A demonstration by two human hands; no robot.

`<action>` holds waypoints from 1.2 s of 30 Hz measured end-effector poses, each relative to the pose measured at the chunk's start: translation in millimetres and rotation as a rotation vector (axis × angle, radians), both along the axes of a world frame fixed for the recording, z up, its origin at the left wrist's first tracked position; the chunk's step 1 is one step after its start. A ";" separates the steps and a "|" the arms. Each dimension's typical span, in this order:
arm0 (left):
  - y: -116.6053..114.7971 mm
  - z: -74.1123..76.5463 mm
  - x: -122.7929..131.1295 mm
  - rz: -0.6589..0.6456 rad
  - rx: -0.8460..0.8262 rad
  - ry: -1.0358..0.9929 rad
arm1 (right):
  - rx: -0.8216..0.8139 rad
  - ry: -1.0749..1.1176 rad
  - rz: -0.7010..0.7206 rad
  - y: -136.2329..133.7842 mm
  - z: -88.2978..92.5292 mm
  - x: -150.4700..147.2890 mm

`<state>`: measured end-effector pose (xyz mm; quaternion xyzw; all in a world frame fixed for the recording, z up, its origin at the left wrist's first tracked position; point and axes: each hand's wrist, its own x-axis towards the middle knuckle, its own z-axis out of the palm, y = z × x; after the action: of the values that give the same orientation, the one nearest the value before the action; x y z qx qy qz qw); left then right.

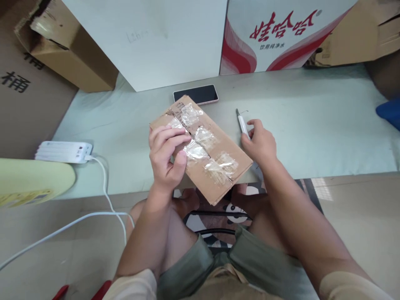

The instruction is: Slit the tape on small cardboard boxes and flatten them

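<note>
Pale worktop is lying below taped cardboard box. Left hand, half-bent, is seemingly steadying it; right hand is touching slim tool; both grips unclear.

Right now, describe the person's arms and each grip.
The left grip and right grip are bare hands; no glove, ring or watch shows. Both forearms are bare. The left sleeve and right sleeve are short and pale cream, with no markings in view.
</note>
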<state>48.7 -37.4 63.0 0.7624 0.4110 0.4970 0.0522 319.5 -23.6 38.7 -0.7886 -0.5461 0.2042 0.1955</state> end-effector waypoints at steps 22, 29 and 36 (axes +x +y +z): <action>-2.1 -0.5 0.9 -0.013 0.007 -0.003 | 0.772 0.925 0.333 -71.6 88.5 -38.1; -1.5 -0.9 4.1 -0.028 0.029 -0.074 | 0.553 0.488 0.572 -78.9 92.8 -43.0; -2.8 -0.2 3.6 -0.028 0.001 -0.074 | 0.554 0.304 0.682 -72.9 98.9 -47.6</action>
<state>52.3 -40.1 62.8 0.7492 0.3979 0.5244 0.0738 271.9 -96.5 137.5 -0.4434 -0.7733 0.2163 0.3983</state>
